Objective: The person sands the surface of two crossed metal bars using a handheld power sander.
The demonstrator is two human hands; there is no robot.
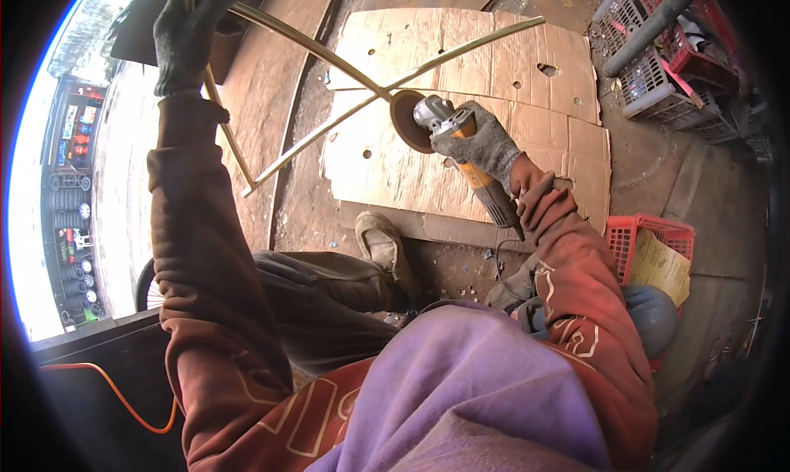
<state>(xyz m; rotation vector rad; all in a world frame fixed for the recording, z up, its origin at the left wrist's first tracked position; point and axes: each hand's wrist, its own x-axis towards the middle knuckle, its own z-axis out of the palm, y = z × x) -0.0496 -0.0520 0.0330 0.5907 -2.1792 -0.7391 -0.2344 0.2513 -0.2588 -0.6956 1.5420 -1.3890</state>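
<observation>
My left hand, in a grey knit glove, is wrapped round a corner of a brass-coloured metal frame at the upper left. Thin bars of the frame cross near the middle of the view. In my right hand, also gloved, is a yellow and grey angle grinder, gripped round its body. Its round brownish disc is at the crossing of the bars; whether it touches the metal I cannot tell. A dark cord runs down from the grinder's rear end.
Flattened cardboard with small holes lies beneath the frame. Grey plastic crates stand at the far right. Near my right knee is a red crate holding a yellowish sheet. An orange cable hangs at the lower left.
</observation>
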